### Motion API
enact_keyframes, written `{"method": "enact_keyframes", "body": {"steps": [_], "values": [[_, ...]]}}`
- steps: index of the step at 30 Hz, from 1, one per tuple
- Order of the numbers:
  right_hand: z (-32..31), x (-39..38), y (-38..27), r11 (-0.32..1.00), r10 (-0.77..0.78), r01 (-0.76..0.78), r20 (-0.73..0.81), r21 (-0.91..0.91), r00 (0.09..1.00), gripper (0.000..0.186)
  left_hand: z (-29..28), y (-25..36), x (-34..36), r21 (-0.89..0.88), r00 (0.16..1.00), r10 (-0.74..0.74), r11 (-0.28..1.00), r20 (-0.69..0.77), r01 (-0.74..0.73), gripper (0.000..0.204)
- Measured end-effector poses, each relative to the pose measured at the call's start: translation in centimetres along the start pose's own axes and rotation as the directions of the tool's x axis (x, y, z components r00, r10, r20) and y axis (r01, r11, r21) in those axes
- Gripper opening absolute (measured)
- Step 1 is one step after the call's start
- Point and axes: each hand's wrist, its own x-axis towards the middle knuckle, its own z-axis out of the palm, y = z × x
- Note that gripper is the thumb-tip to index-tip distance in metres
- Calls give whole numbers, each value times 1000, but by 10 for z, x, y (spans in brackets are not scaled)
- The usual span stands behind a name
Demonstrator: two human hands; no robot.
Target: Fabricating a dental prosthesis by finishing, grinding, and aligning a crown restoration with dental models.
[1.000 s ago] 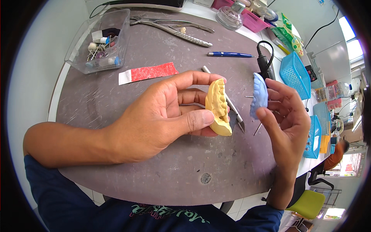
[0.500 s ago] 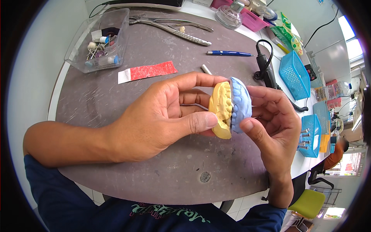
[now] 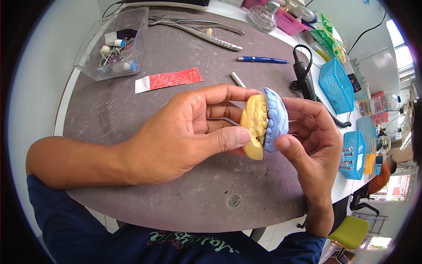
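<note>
Two dental casts are held up over the grey work surface, their tooth rows facing and meeting. My left hand point(image 3: 198, 127) grips the yellow dental cast point(image 3: 255, 125), thumb on its near part and index finger along the far end. The blue dental cast point(image 3: 276, 121) is in my right hand point(image 3: 310, 141), with the thumb at its near edge and the other fingers behind it, partly hidden. Both casts stand on edge, side by side. A narrow gap shows between the teeth toward the near end.
Beyond my hands lie a red-and-white strip point(image 3: 169, 80), a white stick point(image 3: 238, 80), a blue pen point(image 3: 263, 60) and metal pliers point(image 3: 202, 37). A clear tray point(image 3: 85, 66) of small rotary tools stands far left. A black handpiece point(image 3: 304, 77) and blue baskets point(image 3: 336, 86) line the right.
The blue cast has tilted slightly against the yellow one, and the fit between their teeth looks a little different. Both hands keep their hold, almost in place.
</note>
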Motion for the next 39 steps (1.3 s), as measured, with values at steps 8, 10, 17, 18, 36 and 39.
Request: {"method": "enact_keyframes", "body": {"steps": [8,10,17,18,36,39], "values": [[-1,-2,2,1000,9,-9,9,-27,1000,53,-2,1,0,-49,999,-34,998,11,34,48],[-1,-2,3,1000,0,0,9,-22,1000,53,-2,1,0,-37,999,-32,999,12,32,48],[-4,-2,4,999,-45,45,55,7,997,44,0,1,0,-7,1000,-13,1000,-13,13,46],[-4,-2,4,999,-44,43,52,8,998,44,-1,2,0,3,1000,-14,1000,-17,14,46],[-3,-4,5,940,-197,218,107,-261,975,67,2,5,-4,2,997,-16,1000,-77,16,48],[1,-2,8,823,-334,386,195,-418,922,75,2,5,-4,55,994,-33,998,-106,39,47]]}}
